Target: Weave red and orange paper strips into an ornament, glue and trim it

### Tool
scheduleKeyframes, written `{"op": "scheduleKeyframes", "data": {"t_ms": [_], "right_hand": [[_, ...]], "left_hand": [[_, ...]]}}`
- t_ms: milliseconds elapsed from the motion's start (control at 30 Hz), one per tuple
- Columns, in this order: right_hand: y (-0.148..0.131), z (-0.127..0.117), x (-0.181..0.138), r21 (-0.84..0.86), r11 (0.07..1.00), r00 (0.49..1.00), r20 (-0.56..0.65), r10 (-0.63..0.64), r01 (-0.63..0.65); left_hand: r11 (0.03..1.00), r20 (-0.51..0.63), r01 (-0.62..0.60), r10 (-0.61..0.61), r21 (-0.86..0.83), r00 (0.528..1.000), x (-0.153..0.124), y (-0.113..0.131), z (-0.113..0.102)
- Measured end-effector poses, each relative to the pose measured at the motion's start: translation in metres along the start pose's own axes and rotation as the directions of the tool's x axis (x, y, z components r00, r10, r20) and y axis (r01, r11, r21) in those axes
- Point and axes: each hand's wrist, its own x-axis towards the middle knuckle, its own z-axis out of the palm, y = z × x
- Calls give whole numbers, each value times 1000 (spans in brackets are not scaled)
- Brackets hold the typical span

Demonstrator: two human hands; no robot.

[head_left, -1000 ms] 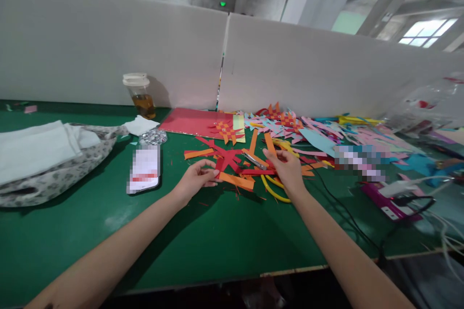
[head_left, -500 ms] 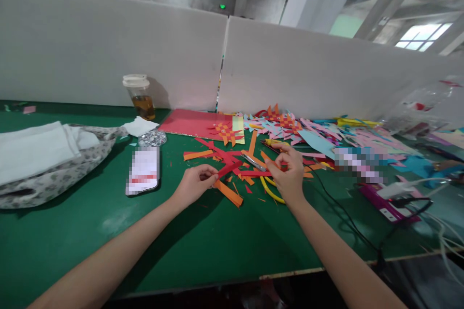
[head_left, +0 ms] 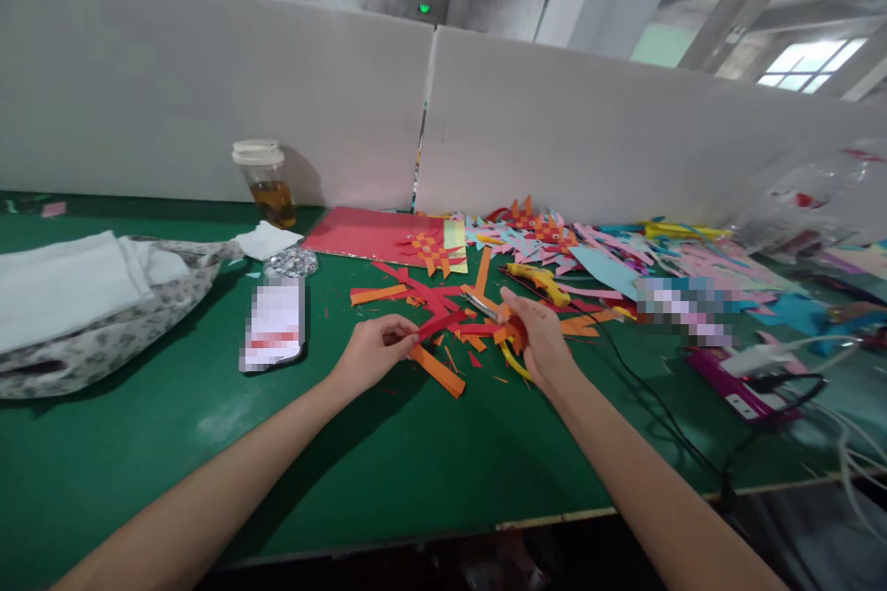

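Note:
My left hand (head_left: pixel 374 353) pinches a folded red paper strip (head_left: pixel 441 325) between thumb and fingers, just above the green table. My right hand (head_left: pixel 544 340) is closed around the handles of a pair of scissors (head_left: pixel 514 360) with yellow grips; its lower fingers are partly hidden. The silver blades point up and left over the paper. Between and beyond my hands lie loose red and orange strips, one orange strip (head_left: pixel 438 371) close below my left fingers. A yellow glue gun (head_left: pixel 540 282) lies behind my right hand.
Woven orange-red paper fish (head_left: pixel 433 251) lie on a red sheet (head_left: pixel 360 233). Coloured paper scraps (head_left: pixel 624 254) are heaped at the back right. A phone (head_left: pixel 273 325), a drink cup (head_left: pixel 267 185) and a cloth bundle (head_left: pixel 90 323) are left; a purple power strip (head_left: pixel 738 392) with cables is right.
My right hand has moved left and down from beside the glue gun onto the scissors' handles, uncovering the glue gun. My left hand stays in place with the red strip.

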Motion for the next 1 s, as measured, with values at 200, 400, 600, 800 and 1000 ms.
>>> {"op": "scheduleKeyframes", "data": {"t_ms": [200,400,600,800,1000], "right_hand": [[8,1,3,-9,992,988,89,123,-123],[8,3,0,-307,952,981,188,39,21],[4,6,-8,-477,802,918,335,-211,358],[0,4,-12,-502,743,895,296,-335,444],[6,2,-10,-555,675,874,320,-366,486]], "left_hand": [[1000,-11,-11,11,9,1000,0,-1,0],[999,3,-12,12,39,1000,0,-3,0],[999,7,-13,13,49,1000,0,-3,0],[999,4,-17,17,44,1000,1,-4,1],[1000,0,-13,13,29,1000,0,-4,1]]}}
